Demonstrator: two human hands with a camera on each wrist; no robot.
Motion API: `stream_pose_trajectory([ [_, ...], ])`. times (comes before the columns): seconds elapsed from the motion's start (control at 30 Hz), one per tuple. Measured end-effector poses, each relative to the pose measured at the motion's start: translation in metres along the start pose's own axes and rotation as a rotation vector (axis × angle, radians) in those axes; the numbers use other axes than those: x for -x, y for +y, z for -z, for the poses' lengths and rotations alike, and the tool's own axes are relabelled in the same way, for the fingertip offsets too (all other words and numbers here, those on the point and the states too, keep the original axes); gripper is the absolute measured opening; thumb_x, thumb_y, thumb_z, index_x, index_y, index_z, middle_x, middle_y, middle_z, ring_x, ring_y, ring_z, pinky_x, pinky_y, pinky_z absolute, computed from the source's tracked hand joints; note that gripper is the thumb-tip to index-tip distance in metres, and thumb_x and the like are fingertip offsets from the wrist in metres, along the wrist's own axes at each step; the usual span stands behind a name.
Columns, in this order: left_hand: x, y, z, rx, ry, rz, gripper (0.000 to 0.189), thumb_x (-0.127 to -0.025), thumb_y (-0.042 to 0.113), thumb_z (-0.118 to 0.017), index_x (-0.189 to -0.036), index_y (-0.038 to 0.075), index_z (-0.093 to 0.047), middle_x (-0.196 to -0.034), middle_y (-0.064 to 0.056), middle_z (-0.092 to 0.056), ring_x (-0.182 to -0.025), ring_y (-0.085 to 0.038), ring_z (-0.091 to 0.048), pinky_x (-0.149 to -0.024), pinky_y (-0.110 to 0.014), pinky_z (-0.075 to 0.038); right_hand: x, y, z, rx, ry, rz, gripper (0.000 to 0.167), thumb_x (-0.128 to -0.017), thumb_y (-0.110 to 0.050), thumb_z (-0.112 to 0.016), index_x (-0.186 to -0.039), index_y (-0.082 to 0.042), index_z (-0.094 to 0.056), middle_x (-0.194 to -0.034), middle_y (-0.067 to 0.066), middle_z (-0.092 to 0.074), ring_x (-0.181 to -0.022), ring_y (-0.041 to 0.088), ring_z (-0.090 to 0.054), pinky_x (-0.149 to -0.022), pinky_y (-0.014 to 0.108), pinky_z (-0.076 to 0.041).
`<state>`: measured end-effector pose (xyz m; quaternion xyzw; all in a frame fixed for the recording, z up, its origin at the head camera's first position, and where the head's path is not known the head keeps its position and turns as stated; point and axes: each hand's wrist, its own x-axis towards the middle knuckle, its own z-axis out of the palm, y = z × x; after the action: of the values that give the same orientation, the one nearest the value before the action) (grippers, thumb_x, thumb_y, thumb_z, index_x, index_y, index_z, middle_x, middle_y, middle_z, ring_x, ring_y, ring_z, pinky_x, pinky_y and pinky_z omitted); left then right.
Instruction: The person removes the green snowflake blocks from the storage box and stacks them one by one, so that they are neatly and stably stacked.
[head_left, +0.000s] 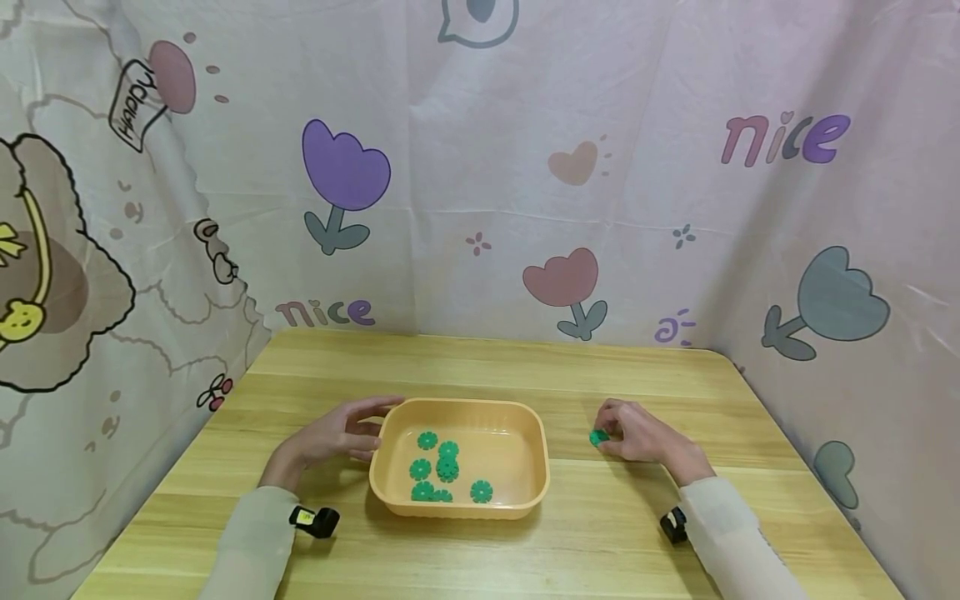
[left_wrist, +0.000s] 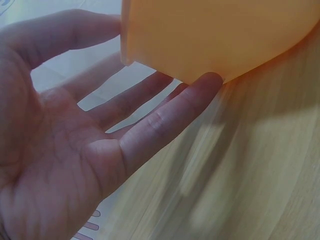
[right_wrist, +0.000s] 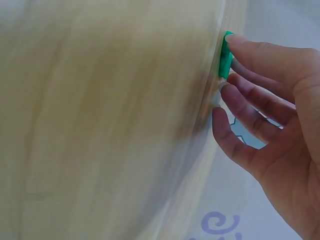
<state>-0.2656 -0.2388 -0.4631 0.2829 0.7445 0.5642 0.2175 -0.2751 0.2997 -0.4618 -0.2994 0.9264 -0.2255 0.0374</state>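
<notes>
Currently right hand (head_left: 639,433) pinches a green piece (head_left: 597,437), lower right of head frame; left hand (head_left: 326,435), fingers loosely extended, not gripping, touches yellow tray (head_left: 506,450), lower centre; green discs (head_left: 481,492) inside.

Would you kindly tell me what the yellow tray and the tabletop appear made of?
The tray looks like smooth plastic: thin, even walls and rounded, moulded-looking corners. The tabletop could be satin-finished wood or wood-print laminate, showing pale grain streaks.

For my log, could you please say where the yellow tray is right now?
In the head view, the yellow tray is on the wooden table, its left end against the left hand.
</notes>
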Motion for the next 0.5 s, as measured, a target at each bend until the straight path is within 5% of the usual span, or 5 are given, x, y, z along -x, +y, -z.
stream_pose_trajectory([
  [0.5, -0.0002, -0.0011, 0.0003, -0.007, -0.001, -0.009, 0.073, -0.097, 0.007, -0.065, -0.160, 0.003, -0.031, -0.155, -0.039, -0.036, -0.130, -0.054, -0.056, -0.088, -0.043, -0.064, -0.0017, 0.0009, -0.0023, 0.022, 0.019, 0.012, 0.005, -0.090, -0.012, -0.079, -0.091, -0.010, -0.075, -0.101, 0.004, -0.066, -0.082, 0.012, -0.055, -0.070, 0.023, -0.050],
])
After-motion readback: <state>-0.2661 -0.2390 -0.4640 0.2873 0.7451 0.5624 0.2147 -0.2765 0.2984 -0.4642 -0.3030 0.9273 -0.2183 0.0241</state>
